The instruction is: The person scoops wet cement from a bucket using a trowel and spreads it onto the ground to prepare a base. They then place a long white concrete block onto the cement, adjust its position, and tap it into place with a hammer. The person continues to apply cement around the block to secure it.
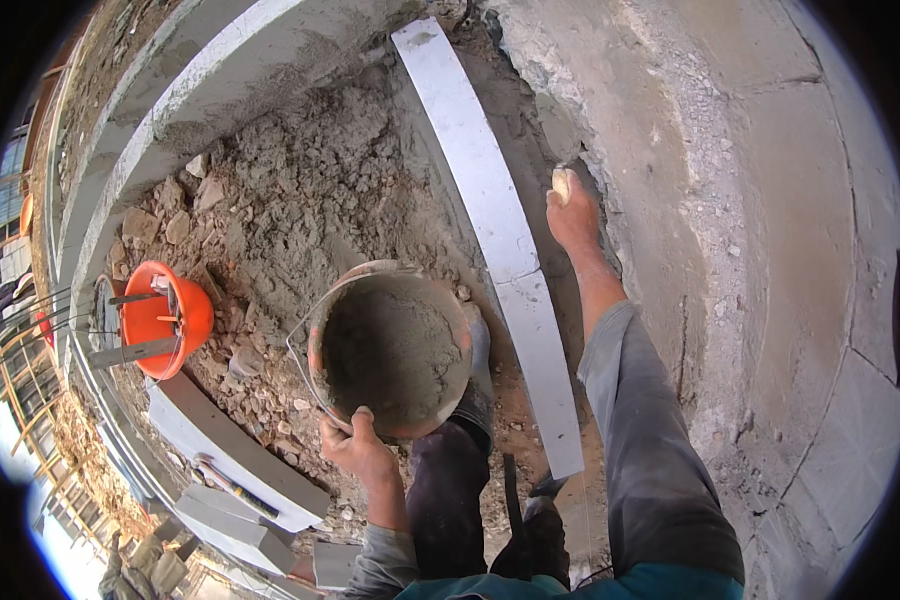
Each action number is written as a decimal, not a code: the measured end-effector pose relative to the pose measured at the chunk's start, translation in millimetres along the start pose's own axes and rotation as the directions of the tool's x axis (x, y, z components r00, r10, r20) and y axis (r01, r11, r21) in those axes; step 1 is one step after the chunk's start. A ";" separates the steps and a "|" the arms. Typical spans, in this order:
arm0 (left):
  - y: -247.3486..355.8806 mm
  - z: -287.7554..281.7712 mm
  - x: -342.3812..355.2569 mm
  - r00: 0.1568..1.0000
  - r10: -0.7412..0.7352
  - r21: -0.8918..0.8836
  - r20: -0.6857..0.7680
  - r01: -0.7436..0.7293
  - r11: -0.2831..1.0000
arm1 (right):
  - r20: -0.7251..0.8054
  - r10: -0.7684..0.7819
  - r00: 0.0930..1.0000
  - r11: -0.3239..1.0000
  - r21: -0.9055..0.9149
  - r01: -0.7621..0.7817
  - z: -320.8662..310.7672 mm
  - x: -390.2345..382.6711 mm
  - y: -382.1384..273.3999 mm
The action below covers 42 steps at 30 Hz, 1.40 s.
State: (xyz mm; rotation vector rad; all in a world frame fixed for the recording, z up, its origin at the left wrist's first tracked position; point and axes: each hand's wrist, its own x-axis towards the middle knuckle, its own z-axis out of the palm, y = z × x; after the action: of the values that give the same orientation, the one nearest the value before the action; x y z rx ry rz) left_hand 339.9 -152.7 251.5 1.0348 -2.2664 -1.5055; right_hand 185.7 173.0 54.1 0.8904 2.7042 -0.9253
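My left hand (362, 452) grips the near rim of a worn bucket (315, 350) with its thumb over the edge. Wet grey mortar (395, 350) partly fills the bucket, and its thin wire handle hangs to the left. Farther forward and right, my right hand (576, 218) is closed around the pale handle of what looks like a trowel (561, 183). Its grey blade is hard to tell from the mortar-smeared gap beyond. That hand is just right of a long pale curb stone (485, 195), which has a crack across it.
An orange bucket (198, 312) with tools stands on rubble at left. A hammer (235, 485) lies on a curved grey block (225, 450). Rough mortar (305, 165) covers the ground ahead. Curved concrete steps (215, 80) rise at far left; a broken-edged concrete slab (660, 200) runs along the right.
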 end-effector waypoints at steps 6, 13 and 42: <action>-29.1 20.4 38.0 0.978 -0.193 -0.129 -0.081 0.182 0.975 | 0.130 0.023 0.991 0.998 0.052 -0.030 50.1 31.7 40.7; -48.6 36.4 67.4 0.951 -0.308 -0.112 0.002 0.306 0.945 | 0.057 -0.059 0.997 0.997 0.054 0.055 105.3 160.9 2.6; -31.1 -1.6 -66.9 0.953 0.138 0.033 0.271 -0.152 0.988 | 0.200 -0.478 0.855 0.875 0.193 0.444 -141.5 -289.9 106.7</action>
State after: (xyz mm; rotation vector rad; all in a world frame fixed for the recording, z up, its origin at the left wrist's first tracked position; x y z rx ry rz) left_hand 402.5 -116.2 237.3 0.6927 -2.5141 -1.6140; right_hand 490.3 183.8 204.2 0.1093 2.7001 -1.2314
